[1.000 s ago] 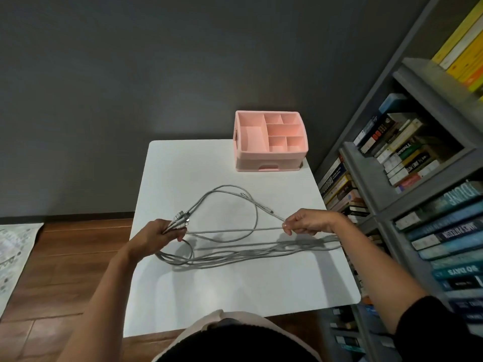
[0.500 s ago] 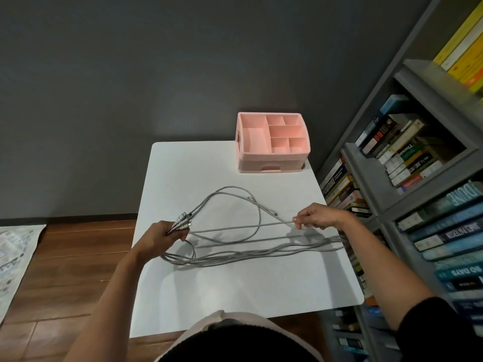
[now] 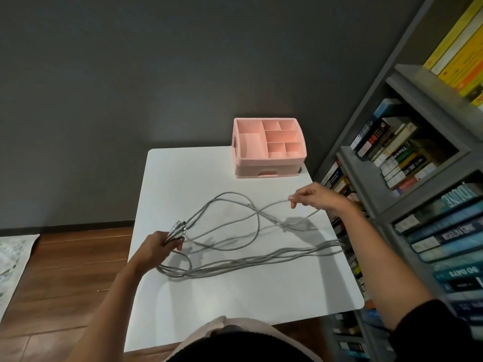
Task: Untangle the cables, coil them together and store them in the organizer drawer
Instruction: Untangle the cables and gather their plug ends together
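Note:
Several grey cables [image 3: 257, 257] lie in loose loops across the white table [image 3: 235, 304]. My left hand [image 3: 156, 246] grips a bunch of their metal plug ends [image 3: 178, 229] at the table's left side. My right hand [image 3: 311, 195] pinches one cable strand, lifted above the table near its right edge. A long bundle of cable runs along the table below both hands toward the right edge. The pink organizer [image 3: 269, 163] stands at the far right corner, its front drawer [image 3: 269, 170] closed, its top compartments empty.
A grey bookshelf [image 3: 423, 205] full of books stands close along the table's right side. A dark wall rises behind the table. Wooden floor and a patterned mat [image 3: 10, 259] lie to the left.
My right hand has lifted and pulled its strand up and to the right, drawing it out of the loops. My left hand stays on the plug ends.

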Demonstrator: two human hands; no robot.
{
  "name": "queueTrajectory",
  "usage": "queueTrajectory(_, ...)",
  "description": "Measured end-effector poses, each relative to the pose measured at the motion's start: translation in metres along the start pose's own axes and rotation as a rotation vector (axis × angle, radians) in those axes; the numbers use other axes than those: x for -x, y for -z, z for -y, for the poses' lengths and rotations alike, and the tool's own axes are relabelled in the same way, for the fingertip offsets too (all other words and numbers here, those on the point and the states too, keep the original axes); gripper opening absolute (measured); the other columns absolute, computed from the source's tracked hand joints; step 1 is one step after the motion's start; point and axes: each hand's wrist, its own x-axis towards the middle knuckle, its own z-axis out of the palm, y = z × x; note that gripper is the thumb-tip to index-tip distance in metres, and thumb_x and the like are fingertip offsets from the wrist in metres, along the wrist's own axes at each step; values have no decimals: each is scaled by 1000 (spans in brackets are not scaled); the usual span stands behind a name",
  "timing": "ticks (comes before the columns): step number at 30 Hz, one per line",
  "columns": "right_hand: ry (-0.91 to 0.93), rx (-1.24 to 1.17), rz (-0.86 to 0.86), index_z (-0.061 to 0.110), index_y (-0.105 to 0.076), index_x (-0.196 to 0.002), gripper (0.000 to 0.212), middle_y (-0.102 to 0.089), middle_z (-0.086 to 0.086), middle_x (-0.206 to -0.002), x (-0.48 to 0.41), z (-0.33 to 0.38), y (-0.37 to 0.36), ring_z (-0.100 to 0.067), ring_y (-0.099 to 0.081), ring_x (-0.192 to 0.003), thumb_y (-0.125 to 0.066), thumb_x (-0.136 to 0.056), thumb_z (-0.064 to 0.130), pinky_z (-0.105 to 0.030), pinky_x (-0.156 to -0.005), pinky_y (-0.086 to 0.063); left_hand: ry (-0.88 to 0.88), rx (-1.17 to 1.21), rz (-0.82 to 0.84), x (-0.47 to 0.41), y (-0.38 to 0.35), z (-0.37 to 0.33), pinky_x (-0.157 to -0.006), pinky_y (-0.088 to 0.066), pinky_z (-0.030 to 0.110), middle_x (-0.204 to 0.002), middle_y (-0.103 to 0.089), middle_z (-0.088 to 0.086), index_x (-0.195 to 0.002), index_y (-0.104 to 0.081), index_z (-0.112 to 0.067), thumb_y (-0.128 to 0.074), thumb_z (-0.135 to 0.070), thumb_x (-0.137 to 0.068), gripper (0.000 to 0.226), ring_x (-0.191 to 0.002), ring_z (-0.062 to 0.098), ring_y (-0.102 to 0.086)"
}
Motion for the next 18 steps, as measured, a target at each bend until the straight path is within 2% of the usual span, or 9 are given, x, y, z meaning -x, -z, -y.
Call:
queueTrajectory(2, 78, -6, -38, 5, -74, -92, 26, -68, 8, -103, 0, 23, 7, -7, -57, -90, -62, -91, 28, -4, -63, -42, 7, -1, 7, 1, -5, 3, -45, -30, 15, -50, -43, -4, -62, -65, -19, -61, -22, -92, 31, -46, 13, -37)
queueTrajectory(4, 151, 11, -89, 11, -76, -89, 23, -71, 15, -94, -2, 44, 15, -9, -62, -96, -65, -89, 31, -18, -80, -48, 7, 6, 2, 0, -8, 3, -46, -29, 16, -51, -43, -3, -64, -65, -18, -60, -23, -93, 30, -46, 12, -36)
queueTrajectory(5, 180, 30, -114, 15, -77, -86, 21, -72, 17, -85, -2, 53, 17, -7, -64, -91, -66, -88, 32, -24, -79, -48, 9, 17, -3, -1, -8, 2, -45, -28, 16, -51, -42, -2, -65, -66, -17, -60, -23, -93, 29, -45, 12, -34)
queueTrajectory(7, 238, 51, -163, 22, -78, -82, 18, -70, 15, -71, -3, 68, 19, -9, -60, -69, -66, -88, 34, -23, -66, -40, 18, 37, -17, -3, -5, 0, -45, -27, 18, -51, -39, -2, -67, -67, -16, -59, -24, -94, 29, -44, 12, -32)
queueTrajectory(9, 295, 37, -190, 21, -78, -83, 17, -65, 14, -60, -2, 82, 20, -3, -44, -54, -66, -89, 32, -16, -55, -31, 25, 49, -41, -5, -1, -4, -48, -26, 23, -52, -38, -2, -68, -68, -16, -59, -26, -93, 29, -46, 13, -31)
queueTrajectory(11, 319, 36, -193, 19, -78, -84, 18, -69, 10, -68, -2, 92, 22, 1, -42, -54, -66, -88, 32, -13, -50, -29, 26, 66, -50, -6, 1, -7, -48, -26, 24, -52, -38, -2, -70, -69, -14, -59, -25, -93, 28, -46, 13, -31)
queueTrajectory(13, 316, 69, -177, 20, -78, -83, 18, -72, 4, -78, -2, 95, 23, -2, -46, -60, -67, -88, 33, -15, -52, -32, 27, 72, -42, -6, 1, -8, -46, -25, 22, -52, -37, -3, -72, -70, -12, -59, -24, -93, 27, -44, 11, -29)
queueTrajectory(16, 306, 156, -245, 25, -78, -76, 17, -70, -9, -76, -4, 92, 25, -17, -46, -62, -69, -84, 37, -30, -58, -35, 40, 99, -46, -6, -2, -6, -46, -25, 25, -51, -36, -4, -73, -69, -10, -58, -24, -94, 27, -41, 10, -28)
queueTrajectory(18, 273, 239, -353, 28, -76, -74, 19, -68, -9, -75, -7, 86, 27, -25, -53, -67, -69, -82, 44, -38, -61, -43, 45, 137, -56, -8, -2, -8, -45, -25, 25, -50, -36, -6, -73, -68, -11, -58, -24, -95, 28, -41, 11, -28)
